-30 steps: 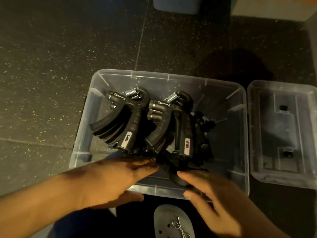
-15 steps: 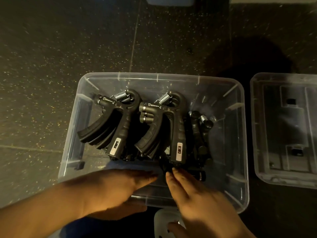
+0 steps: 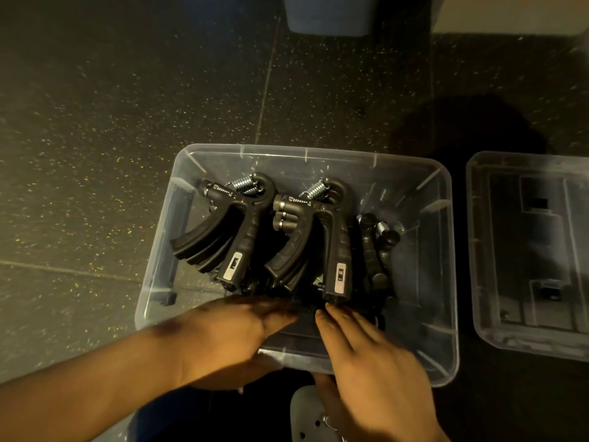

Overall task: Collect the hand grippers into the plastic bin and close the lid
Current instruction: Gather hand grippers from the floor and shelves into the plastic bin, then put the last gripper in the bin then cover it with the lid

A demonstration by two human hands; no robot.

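Noted black on hand grippers [image 3: 248, 231] just beyond left hand [image 3: 229, 333] and right hand [image 3: 373, 362], with silver coil springs [image 3: 314, 189] and pale grey labels [image 3: 340, 277]. Clear and colourless on plastic bin [image 3: 306, 151] and on lid [image 3: 526, 250], right of right hand. Dark floor [image 3: 127, 122] left of left hand, flecked yellow-white, with pale seams. Grey shoe [image 3: 306, 416] beneath right hand.

The left hand [image 3: 229, 336] and right hand [image 3: 373, 362] are covering the near ends of the hand grippers [image 3: 338, 247] in the bin [image 3: 306, 151], the picture's edges are cutting off the lid [image 3: 522, 256] and a grey shoe [image 3: 307, 416], and the labels [image 3: 340, 277] are showing print too small to read.
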